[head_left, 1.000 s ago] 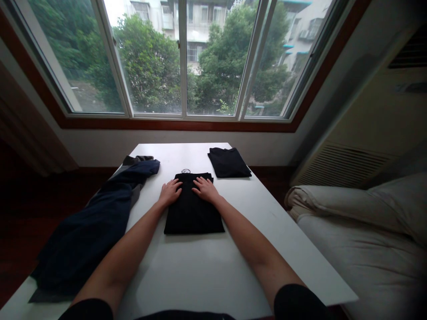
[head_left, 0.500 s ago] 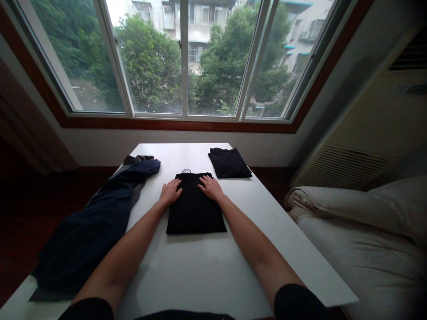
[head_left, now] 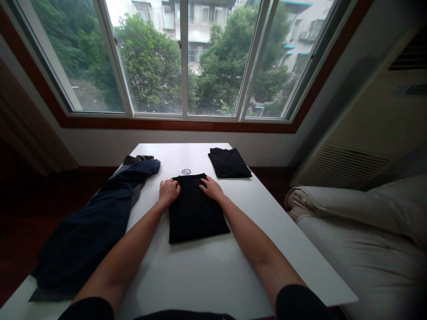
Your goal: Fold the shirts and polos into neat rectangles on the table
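Note:
A black folded garment (head_left: 197, 213) lies flat on the white table (head_left: 200, 275), slightly turned. At its far left corner is my left hand (head_left: 169, 191), its fingers curled closed on the cloth edge. My right hand (head_left: 212, 187) grips the far right corner, fingertips bent over the edge. A second black folded garment (head_left: 229, 162) rests at the table's far right. Along the left side lies a loose pile of dark blue and grey clothing (head_left: 96, 222).
Just beyond the folded garment is a small round mark or object (head_left: 186, 171) on the tabletop. A pale padded sofa (head_left: 360, 231) stands to the right of the table. The window (head_left: 187, 66) and its wall rise behind the far edge.
The garment between my hands has moved slightly toward me and turned a little. My fingers, spread flat on it before, have curled onto its far corners.

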Motion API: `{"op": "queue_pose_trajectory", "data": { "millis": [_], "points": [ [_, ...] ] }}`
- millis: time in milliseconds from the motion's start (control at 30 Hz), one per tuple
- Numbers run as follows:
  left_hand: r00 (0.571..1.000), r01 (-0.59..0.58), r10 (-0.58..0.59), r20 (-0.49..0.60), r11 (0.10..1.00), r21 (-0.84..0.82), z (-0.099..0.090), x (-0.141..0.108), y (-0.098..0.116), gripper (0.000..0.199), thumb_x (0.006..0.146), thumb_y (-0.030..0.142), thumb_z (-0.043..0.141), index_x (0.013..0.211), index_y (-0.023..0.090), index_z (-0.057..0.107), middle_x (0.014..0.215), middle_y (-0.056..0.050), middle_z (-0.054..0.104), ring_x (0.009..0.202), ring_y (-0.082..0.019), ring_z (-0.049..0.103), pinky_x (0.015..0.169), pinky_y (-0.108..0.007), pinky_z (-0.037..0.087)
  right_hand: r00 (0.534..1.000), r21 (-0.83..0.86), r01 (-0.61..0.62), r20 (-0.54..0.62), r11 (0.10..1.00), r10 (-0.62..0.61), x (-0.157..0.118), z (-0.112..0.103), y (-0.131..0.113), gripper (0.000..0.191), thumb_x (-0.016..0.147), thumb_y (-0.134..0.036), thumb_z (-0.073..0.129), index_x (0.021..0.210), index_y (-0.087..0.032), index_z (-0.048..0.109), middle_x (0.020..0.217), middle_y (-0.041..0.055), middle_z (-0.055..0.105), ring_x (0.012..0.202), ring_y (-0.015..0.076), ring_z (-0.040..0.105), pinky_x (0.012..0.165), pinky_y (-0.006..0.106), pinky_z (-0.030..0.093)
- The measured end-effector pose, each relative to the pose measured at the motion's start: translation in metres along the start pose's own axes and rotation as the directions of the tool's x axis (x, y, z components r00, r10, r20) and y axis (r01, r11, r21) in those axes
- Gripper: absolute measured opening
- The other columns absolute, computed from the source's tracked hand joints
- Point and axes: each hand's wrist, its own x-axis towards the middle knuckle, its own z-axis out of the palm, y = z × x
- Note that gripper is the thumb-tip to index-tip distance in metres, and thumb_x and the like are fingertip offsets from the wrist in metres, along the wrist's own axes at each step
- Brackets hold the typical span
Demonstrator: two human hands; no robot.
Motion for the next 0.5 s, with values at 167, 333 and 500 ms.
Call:
{"op": "queue_pose_trajectory", "data": {
  "millis": [167,333,500],
  "points": [
    [0.997,-0.066,0.066,-0.047,0.998,0.009,-0.005,-0.005,0.006,0.028,0.101,0.034,0.049,0.106,0.022,0.074,0.114,-0.013,0.070,0.119,-0.031,0.060,0.113,-0.048,0.040,0.999,0.002,0.044,-0.019,0.999,-0.044,-0.001,0.002,-0.005,0.058,0.103,-0.053,0.055,0.152,-0.023,0.056,0.165,0.0116,0.041,0.152,0.0275,0.039,0.125,0.040,0.030],
    [0.956,-0.285,0.289,0.054,0.956,-0.067,0.007,-0.006,0.008,0.046,0.101,0.040,0.054,0.143,0.025,0.060,0.155,-0.009,0.053,0.146,-0.029,0.043,0.123,-0.048,0.032,0.995,0.007,0.083,-0.055,0.996,-0.083,0.000,0.006,-0.005,0.056,0.102,-0.049,0.058,0.149,-0.020,0.059,0.162,0.0144,0.044,0.150,0.0296,0.041,0.125,0.042,0.031],
    [0.949,-0.256,0.258,0.179,0.966,-0.033,0.020,-0.003,0.004,0.057,0.104,0.050,0.047,0.157,0.031,0.047,0.170,-0.005,0.033,0.159,-0.032,0.023,0.127,-0.060,0.016,0.993,0.012,0.091,-0.074,0.996,-0.090,0.001,0.010,-0.005,0.054,0.101,-0.048,0.059,0.149,-0.021,0.060,0.162,0.0140,0.045,0.150,0.0301,0.041,0.125,0.043,0.032]
  ]
}}
